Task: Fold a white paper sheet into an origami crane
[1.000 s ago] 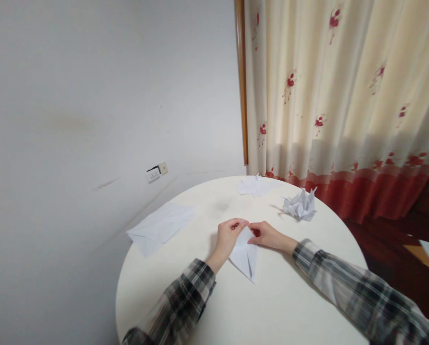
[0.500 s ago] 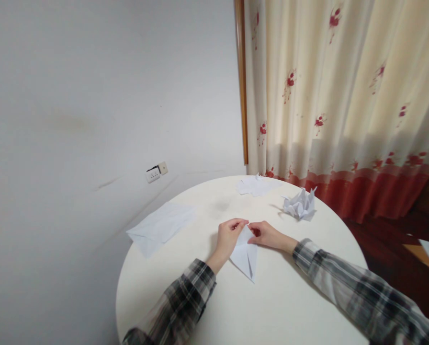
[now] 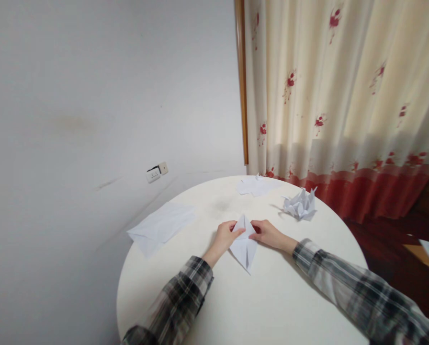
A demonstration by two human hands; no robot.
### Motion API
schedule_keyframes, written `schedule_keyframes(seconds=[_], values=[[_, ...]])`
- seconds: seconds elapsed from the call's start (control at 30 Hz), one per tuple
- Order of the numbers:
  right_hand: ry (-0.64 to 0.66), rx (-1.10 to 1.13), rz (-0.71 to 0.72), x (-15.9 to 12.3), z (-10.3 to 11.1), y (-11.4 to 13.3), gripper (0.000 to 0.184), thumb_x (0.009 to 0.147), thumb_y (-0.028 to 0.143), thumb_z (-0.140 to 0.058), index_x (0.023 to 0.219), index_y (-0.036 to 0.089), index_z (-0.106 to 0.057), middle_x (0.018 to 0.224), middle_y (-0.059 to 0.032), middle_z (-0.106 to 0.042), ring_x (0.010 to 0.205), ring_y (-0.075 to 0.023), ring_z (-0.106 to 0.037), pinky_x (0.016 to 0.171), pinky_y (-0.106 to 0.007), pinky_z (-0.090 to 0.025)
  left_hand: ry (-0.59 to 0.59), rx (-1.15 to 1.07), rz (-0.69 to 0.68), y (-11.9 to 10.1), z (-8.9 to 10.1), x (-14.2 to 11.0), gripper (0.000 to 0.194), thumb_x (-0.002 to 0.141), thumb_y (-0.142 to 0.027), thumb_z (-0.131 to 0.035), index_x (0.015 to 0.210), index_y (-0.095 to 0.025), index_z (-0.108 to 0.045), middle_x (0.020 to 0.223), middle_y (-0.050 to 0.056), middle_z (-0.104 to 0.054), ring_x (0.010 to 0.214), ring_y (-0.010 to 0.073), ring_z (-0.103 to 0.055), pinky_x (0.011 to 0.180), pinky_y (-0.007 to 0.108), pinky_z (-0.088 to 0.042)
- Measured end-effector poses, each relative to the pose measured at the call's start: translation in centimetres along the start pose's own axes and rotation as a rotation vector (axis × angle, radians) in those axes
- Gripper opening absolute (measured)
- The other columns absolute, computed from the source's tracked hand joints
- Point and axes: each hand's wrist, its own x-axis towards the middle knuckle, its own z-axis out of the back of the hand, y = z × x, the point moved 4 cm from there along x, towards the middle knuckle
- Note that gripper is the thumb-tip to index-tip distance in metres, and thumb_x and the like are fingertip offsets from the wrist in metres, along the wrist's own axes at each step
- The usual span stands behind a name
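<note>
A white sheet of paper folded into a diamond (image 3: pixel 243 251) is held just over the round white table (image 3: pixel 286 306), one point toward me and one away. My left hand (image 3: pixel 226 238) grips its left edge, thumb lying across the front face. On the opposite edge my right hand (image 3: pixel 268 235) pinches the paper, with the thumb in front and the fingers curled behind. A crease runs down the middle of the diamond, with a slit in the lower half. The fingertips behind the paper are hidden.
Flat white paper sheets (image 3: pixel 164 223) lie at the table's left edge. More paper pieces (image 3: pixel 254 186) are at the far edge. A cluster of folded paper shapes (image 3: pixel 300 205) stands at the right. Behind are a wall socket (image 3: pixel 153 175) and a flowered curtain (image 3: pixel 329 96).
The folded paper has shifted slightly away from me, its top point now uncovered. My left hand has slid down from the tip to the left edge; my right hand has barely moved.
</note>
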Motion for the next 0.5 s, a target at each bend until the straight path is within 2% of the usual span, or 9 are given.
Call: schedule_keyframes(seconds=[0.1, 0.2, 0.37, 0.5], values=[[-0.068, -0.113, -0.061, 0.1, 0.3, -0.6, 0.006, 0.067, 0.019, -0.055, 0.067, 0.014, -0.051, 0.058, 0.0034, -0.047, 0.053, -0.0086, -0.039, 0.051, -0.019, -0.026, -0.025, 0.011, -0.023, 0.3, 0.2, 0.1, 0.016, 0.063, -0.017, -0.058, 0.077, -0.012, -0.062, 0.078, 0.004, -0.065, 0.073, 0.0166, -0.058, 0.068, 0.025, -0.044], [-0.084, -0.174, -0.104, 0.2, 0.5, -0.9, 0.004, 0.067, 0.017, -0.053, 0.068, 0.014, -0.051, 0.060, 0.0022, -0.048, 0.054, -0.0091, -0.039, 0.051, -0.019, -0.026, -0.077, 0.047, -0.021, 0.9, 0.5, 0.1, 0.020, 0.062, -0.012, -0.059, 0.082, -0.014, -0.061, 0.083, 0.004, -0.064, 0.076, 0.0160, -0.058, 0.070, 0.025, -0.044], [-0.057, -0.163, -0.080, 0.2, 0.4, -0.6, 0.009, 0.067, 0.017, -0.052, 0.075, 0.014, -0.055, 0.065, 0.0004, -0.052, 0.057, -0.0098, -0.042, 0.053, -0.020, -0.028, -0.117, 0.104, -0.026, 1.2, 0.7, -0.1, 0.019, 0.063, -0.009, -0.058, 0.081, -0.015, -0.059, 0.082, 0.003, -0.064, 0.076, 0.0145, -0.057, 0.071, 0.024, -0.043], [-0.065, -0.131, -0.018, 0.1, 0.4, -0.2, 0.010, 0.069, 0.018, -0.053, 0.078, 0.014, -0.056, 0.068, -0.0004, -0.053, 0.060, -0.0106, -0.044, 0.056, -0.020, -0.030, -0.101, 0.268, -0.060, 0.5, 0.8, -0.6, 0.011, 0.065, -0.010, -0.057, 0.074, -0.016, -0.060, 0.073, 0.000, -0.060, 0.070, 0.0136, -0.054, 0.065, 0.022, -0.040]])
